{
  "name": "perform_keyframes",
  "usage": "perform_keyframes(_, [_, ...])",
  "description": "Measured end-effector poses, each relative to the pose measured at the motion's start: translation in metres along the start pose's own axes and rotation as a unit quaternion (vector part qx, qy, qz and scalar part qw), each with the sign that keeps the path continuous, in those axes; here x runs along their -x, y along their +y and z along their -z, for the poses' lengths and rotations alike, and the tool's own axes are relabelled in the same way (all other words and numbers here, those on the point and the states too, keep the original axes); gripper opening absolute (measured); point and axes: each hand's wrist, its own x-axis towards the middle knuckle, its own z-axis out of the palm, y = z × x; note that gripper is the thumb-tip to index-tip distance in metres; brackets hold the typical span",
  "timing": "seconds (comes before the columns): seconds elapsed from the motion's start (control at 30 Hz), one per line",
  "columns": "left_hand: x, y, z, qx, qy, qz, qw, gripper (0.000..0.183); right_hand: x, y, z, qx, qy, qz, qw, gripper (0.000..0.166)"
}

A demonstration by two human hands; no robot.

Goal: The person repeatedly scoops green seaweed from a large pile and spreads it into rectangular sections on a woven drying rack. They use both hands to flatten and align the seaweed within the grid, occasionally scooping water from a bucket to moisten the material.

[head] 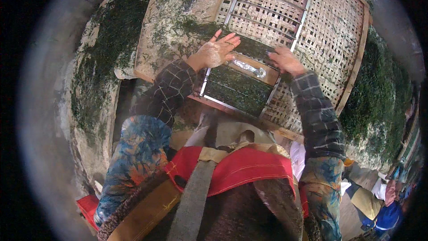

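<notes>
My left hand (pixel 217 52) is spread, fingers apart, at the left rail of a slatted metal frame (pixel 305 16), with bits of green leaf on its fingers. A wooden block (pixel 273 74) with a shiny metal handle (pixel 249 68) lies across the frame, just below my left fingertips. My right hand (pixel 288 61) is at the right rail, blurred, fingers pointing left; whether it grips anything is unclear. Dark green leaf shreds (pixel 239 88) fill the frame's near sections. Another strip of shreds (pixel 252 48) lies beyond the block, between my hands. The far sections show bare weave.
Beneath the frame is a wood-rimmed woven bamboo tray (pixel 334 33). A pale board (pixel 157 36) with scattered shreds adjoins it on the left. Larger heaps of green leaf material (pixel 100 57) lie left and right (pixel 378 100). Cloth and bags (pixel 367 204) sit at lower right.
</notes>
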Motion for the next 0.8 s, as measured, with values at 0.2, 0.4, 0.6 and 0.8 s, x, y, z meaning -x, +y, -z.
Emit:
perform_keyframes(0.2, [-0.002,-0.005,0.001,0.015,-0.02,-0.002,1.0,0.062,0.037,0.063,0.055,0.23,0.026,0.084,0.969,0.048])
perform_keyframes(0.4, [-0.001,-0.008,-0.007,0.023,-0.03,0.004,0.999,0.063,0.085,0.128,0.102,-0.244,0.085,-0.042,0.965,0.039])
perform_keyframes(0.6, [-0.002,-0.008,-0.017,0.036,0.007,0.006,0.999,0.065,0.133,0.113,0.163,0.005,0.416,0.045,0.908,0.042])
perform_keyframes(0.8, [-0.001,-0.037,0.037,0.436,0.035,0.036,0.899,0.058,0.033,-0.093,0.056,0.083,0.304,0.284,0.905,0.033])
